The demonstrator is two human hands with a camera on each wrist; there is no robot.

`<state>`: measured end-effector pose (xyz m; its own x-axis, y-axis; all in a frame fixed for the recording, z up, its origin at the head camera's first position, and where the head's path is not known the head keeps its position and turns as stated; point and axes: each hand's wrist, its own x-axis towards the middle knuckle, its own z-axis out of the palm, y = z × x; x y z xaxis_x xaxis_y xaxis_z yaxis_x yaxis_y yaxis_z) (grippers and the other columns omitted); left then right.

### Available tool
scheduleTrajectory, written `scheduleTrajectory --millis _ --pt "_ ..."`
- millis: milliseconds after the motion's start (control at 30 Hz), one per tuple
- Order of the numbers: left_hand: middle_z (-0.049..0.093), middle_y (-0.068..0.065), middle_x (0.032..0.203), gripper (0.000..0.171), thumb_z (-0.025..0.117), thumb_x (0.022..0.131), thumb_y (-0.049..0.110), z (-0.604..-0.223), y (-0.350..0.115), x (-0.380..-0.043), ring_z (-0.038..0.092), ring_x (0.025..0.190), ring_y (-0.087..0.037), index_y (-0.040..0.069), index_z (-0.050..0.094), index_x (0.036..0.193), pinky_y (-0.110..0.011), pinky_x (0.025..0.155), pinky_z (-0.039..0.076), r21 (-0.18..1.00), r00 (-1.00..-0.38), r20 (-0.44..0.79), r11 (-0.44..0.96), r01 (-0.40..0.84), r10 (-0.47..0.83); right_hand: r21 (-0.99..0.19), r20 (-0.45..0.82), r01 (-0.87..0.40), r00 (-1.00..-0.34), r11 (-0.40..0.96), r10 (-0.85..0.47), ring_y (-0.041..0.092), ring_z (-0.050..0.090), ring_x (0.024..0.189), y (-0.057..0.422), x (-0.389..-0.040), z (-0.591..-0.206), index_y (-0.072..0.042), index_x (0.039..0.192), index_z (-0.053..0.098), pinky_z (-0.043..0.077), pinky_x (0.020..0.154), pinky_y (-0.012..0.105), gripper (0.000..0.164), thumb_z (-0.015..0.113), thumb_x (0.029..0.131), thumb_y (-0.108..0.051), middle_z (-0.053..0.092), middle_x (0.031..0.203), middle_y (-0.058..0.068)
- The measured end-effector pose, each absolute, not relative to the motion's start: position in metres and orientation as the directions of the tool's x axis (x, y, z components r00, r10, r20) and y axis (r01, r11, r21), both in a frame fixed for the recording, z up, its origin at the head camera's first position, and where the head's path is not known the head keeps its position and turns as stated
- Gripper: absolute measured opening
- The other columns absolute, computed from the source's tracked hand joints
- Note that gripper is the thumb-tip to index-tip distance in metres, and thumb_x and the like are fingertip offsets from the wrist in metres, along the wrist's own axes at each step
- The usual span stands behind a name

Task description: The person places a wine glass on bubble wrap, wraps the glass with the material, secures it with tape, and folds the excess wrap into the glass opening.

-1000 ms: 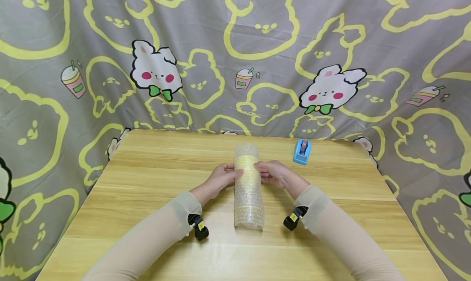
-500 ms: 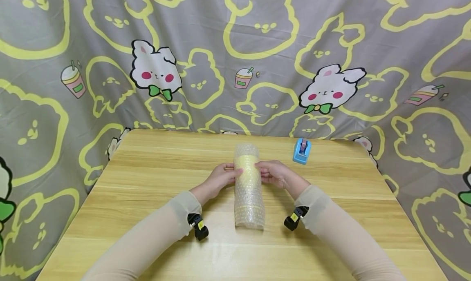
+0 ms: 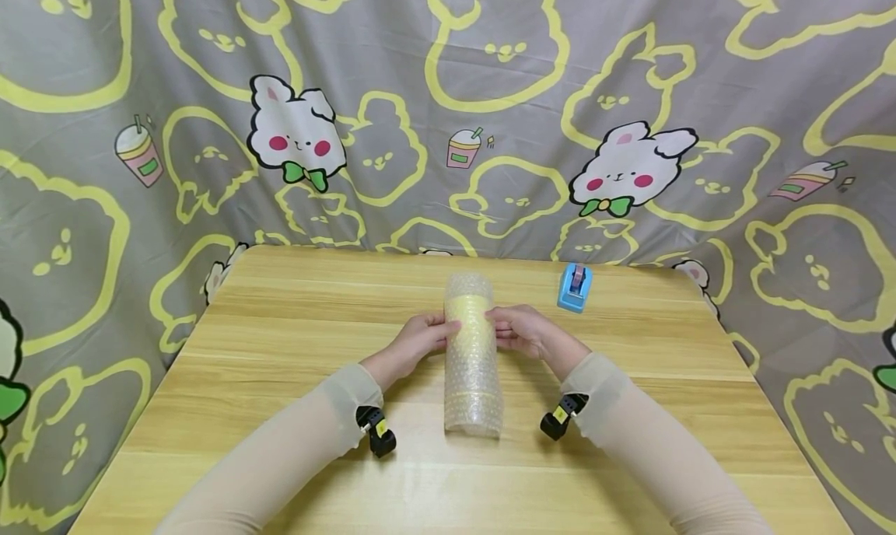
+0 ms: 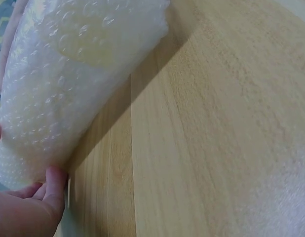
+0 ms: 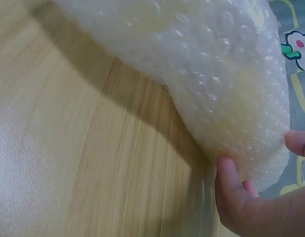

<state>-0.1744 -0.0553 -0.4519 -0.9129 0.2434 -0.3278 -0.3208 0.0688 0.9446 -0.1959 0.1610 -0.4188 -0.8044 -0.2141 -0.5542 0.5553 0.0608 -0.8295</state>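
Observation:
A roll of bubble wrap (image 3: 473, 372) with something yellow showing through its far half lies lengthwise in the middle of the head view. My left hand (image 3: 418, 339) holds its left side, thumb on top and fingers down the side. From the right, my right hand (image 3: 526, 333) grips it at about the same height. The left wrist view shows fingertips (image 4: 55, 180) against the underside of the bubble wrap (image 4: 68, 94). In the right wrist view, the right fingers (image 5: 229, 175) press the wrap (image 5: 226, 89) from the other side. What is inside the roll cannot be made out.
A blue tape dispenser (image 3: 575, 288) stands toward the back right of the wooden table (image 3: 294, 294). Behind the table and at both sides hangs a grey cartoon-print curtain (image 3: 392, 45).
Both hands keep their hold on the bubble wrap roll. It shifts only very slightly sideways; the tape dispenser stays where it was.

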Motion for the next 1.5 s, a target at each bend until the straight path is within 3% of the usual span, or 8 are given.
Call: scheduleTrajectory --millis 233,767,1200,1500 --pt "0.053 -0.023 0.139 0.063 0.067 0.097 0.029 -0.4507 -0.0558 -0.1733 0.062 0.118 -0.032 -0.01 0.046 0.142 -0.038 0.099 0.052 0.94 -0.907 -0.341 0.063 -0.336 0.246 -0.828 -0.557 0.555 -0.802 0.073 -0.215 0.018 0.064 0.084 0.16 -0.1954 -0.419 0.012 0.128 0.049 0.056 0.09 0.032 0.043 0.061 0.096 -0.013 0.064 0.093 0.008" --pt "0.05 -0.028 0.14 0.062 0.065 0.098 0.024 -0.4512 -0.0568 -0.1739 0.06 0.12 -0.038 -0.014 0.042 0.141 -0.041 0.1 0.051 0.946 -0.908 -0.321 0.048 -0.321 0.269 -0.835 -0.547 0.545 -0.81 0.075 -0.21 0.017 0.061 0.085 0.1605 -0.196 -0.4216 0.007 0.125 0.049 0.056 0.087 0.03 0.036 0.06 0.097 -0.013 0.063 0.093 0.007" --pt "0.051 -0.027 0.139 0.062 0.066 0.097 0.025 -0.451 -0.0577 -0.1724 0.061 0.117 -0.036 -0.013 0.043 0.14 -0.039 0.098 0.052 0.954 -0.922 -0.301 0.061 -0.295 0.246 -0.842 -0.535 0.536 -0.819 0.057 -0.207 0.018 0.059 0.087 0.1602 -0.1939 -0.4242 0.006 0.126 0.049 0.056 0.082 0.027 0.042 0.061 0.093 -0.017 0.06 0.098 0.01" --pt "0.052 -0.025 0.138 0.062 0.069 0.096 0.025 -0.4507 -0.0572 -0.1732 0.06 0.118 -0.033 -0.012 0.045 0.14 -0.036 0.097 0.053 0.952 -0.923 -0.307 0.063 -0.3 0.233 -0.837 -0.545 0.542 -0.812 0.08 -0.208 0.019 0.06 0.087 0.1591 -0.194 -0.4244 0.008 0.135 0.045 0.056 0.088 0.031 0.059 0.064 0.094 -0.03 0.061 0.102 0.012"
